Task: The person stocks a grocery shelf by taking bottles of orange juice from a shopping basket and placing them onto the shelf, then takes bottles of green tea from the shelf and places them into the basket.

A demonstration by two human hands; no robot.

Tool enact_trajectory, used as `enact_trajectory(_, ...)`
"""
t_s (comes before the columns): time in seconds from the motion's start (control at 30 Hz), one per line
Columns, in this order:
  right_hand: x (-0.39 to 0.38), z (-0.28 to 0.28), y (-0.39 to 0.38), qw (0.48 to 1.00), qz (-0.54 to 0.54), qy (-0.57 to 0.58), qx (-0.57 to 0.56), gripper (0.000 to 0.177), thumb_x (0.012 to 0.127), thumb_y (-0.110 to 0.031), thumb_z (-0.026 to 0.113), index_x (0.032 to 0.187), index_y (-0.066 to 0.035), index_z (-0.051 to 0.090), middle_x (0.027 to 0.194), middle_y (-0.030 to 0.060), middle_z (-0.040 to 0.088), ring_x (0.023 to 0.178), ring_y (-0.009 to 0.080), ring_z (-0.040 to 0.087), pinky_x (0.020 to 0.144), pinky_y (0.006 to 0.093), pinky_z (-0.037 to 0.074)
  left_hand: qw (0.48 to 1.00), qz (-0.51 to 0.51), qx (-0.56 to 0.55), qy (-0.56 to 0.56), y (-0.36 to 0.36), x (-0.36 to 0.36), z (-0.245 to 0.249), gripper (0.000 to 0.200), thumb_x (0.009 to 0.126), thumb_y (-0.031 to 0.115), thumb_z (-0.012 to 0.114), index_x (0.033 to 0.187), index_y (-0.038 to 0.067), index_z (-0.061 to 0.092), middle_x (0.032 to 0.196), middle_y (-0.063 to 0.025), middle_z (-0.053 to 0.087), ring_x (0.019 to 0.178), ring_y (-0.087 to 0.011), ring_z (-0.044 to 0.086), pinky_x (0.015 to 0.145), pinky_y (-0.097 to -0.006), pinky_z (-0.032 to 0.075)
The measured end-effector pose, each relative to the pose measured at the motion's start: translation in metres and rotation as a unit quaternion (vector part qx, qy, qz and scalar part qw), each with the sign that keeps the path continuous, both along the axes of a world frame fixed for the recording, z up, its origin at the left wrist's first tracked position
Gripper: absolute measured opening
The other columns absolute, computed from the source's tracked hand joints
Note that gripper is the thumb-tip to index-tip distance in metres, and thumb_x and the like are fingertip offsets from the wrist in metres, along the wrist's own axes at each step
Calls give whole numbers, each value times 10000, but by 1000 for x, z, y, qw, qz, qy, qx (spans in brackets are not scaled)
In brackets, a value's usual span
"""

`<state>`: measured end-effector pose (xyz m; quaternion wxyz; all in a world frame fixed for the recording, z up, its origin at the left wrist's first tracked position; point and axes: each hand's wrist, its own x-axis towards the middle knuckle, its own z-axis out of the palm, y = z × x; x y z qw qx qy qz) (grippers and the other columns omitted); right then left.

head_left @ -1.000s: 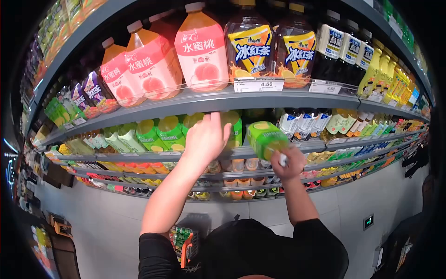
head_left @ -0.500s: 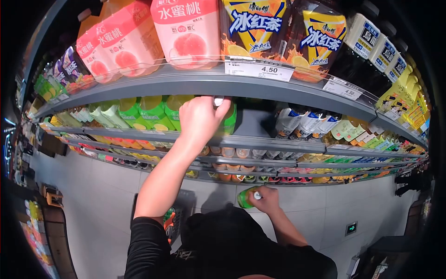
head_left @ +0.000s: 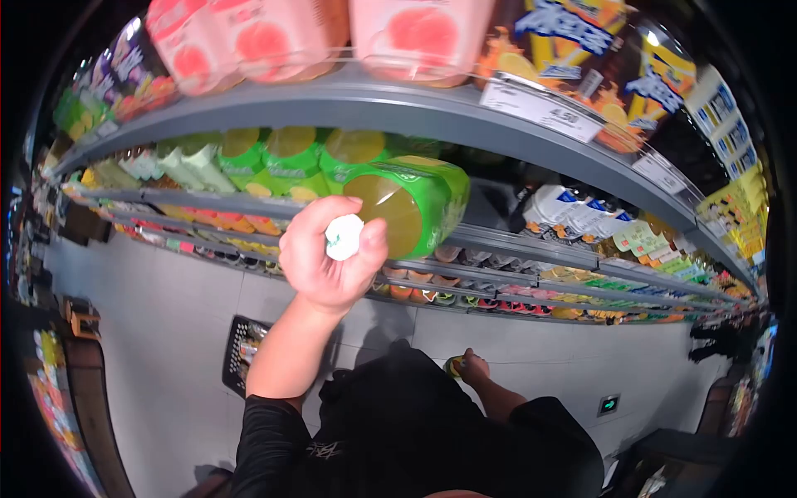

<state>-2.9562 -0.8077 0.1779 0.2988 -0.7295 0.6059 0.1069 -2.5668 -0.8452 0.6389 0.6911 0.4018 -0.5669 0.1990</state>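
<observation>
My left hand point(head_left: 320, 266) is closed around the neck of a large green-labelled drink bottle point(head_left: 407, 207), its white cap showing between thumb and fingers. The bottle is tilted toward me in front of the second shelf, yellowish liquid visible through its shoulder. Behind it, similar green-labelled bottles point(head_left: 290, 162) stand in a row. Low down by my body, my right hand point(head_left: 475, 367) is closed on a smaller-looking green and yellow bottle point(head_left: 453, 366), partly hidden by the hand and my clothing.
Above runs the grey edge of the upper shelf point(head_left: 332, 104), with pink peach drink bottles point(head_left: 423, 37) and a price tag point(head_left: 544, 108). White-labelled bottles point(head_left: 573, 207) stand to the right. A black basket point(head_left: 237, 357) holding items is on the floor at left.
My left hand has drawn the green-labelled bottle out from the shelf, toward me and down. My right hand has lowered slightly with its bottle. The view has shifted, showing more of the basket.
</observation>
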Motion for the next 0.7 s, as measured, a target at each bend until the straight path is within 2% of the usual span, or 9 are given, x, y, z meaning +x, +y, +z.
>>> enact_trajectory(0.1,11,-14,1,995,-50,78,45,633,900,-496,643,1255,10,510,1118,257,714,1077,433,691,927,502,549,999,21,11,37,62,26,-6,357,900,256,811,1044,-10,623,850,-82,692,665,-117,612,611,-245,503)
enact_trajectory(0.17,26,-25,0,994,-74,79,35,648,909,-495,643,1262,31,502,1119,279,707,1072,436,691,923,501,549,989,22,88,118,108,45,-24,292,921,235,787,1013,13,621,794,-29,651,646,-72,558,581,-224,452)
enact_trajectory(0.23,41,-24,-9,995,-21,88,50,668,912,-500,649,1261,48,497,1120,291,703,1070,439,691,920,500,549,953,18,214,216,155,66,-54,229,924,177,774,984,19,620,732,9,622,628,-53,539,563,-222,434)
enact_trajectory(0.27,52,-24,-13,994,3,90,57,678,913,-503,652,1260,57,494,1120,296,701,1069,440,690,919,500,549,946,61,255,193,178,76,-72,181,925,135,761,959,25,622,691,25,604,610,-48,528,558,-220,432)
enact_trajectory(0.37,73,-25,-24,994,55,83,38,695,912,-514,663,1241,75,497,1108,301,701,1057,442,692,914,501,548,897,253,338,131,252,90,-143,217,900,166,785,932,24,623,688,-54,641,605,-81,593,557,-259,476)
enact_trajectory(0.47,136,28,-23,993,64,75,63,694,901,-511,682,1238,70,505,1107,303,699,1056,436,694,917,507,545,776,383,348,360,338,99,-221,237,904,191,781,910,31,607,694,-79,654,615,-106,615,580,-287,501)
enact_trajectory(0.57,161,-5,-36,975,206,77,-14,669,893,-487,693,1233,60,511,1096,303,702,1054,434,695,917,511,543,694,490,332,409,415,99,-280,252,911,215,775,914,39,595,699,-91,641,613,-142,606,592,-313,500)
enact_trajectory(0.67,199,-13,-49,954,289,59,-49,645,887,-467,696,1223,55,519,1099,304,701,1061,441,690,925,514,539,588,580,346,446,481,92,-327,296,917,269,768,927,39,582,713,-89,647,630,-196,621,613,-350,508)
enact_trajectory(0.7,215,-10,-49,961,268,62,-35,619,887,-451,696,1185,64,525,1068,314,697,1035,450,692,899,521,543,555,603,334,465,501,87,-333,307,919,287,764,932,40,581,724,-93,649,644,-210,624,627,-362,510)
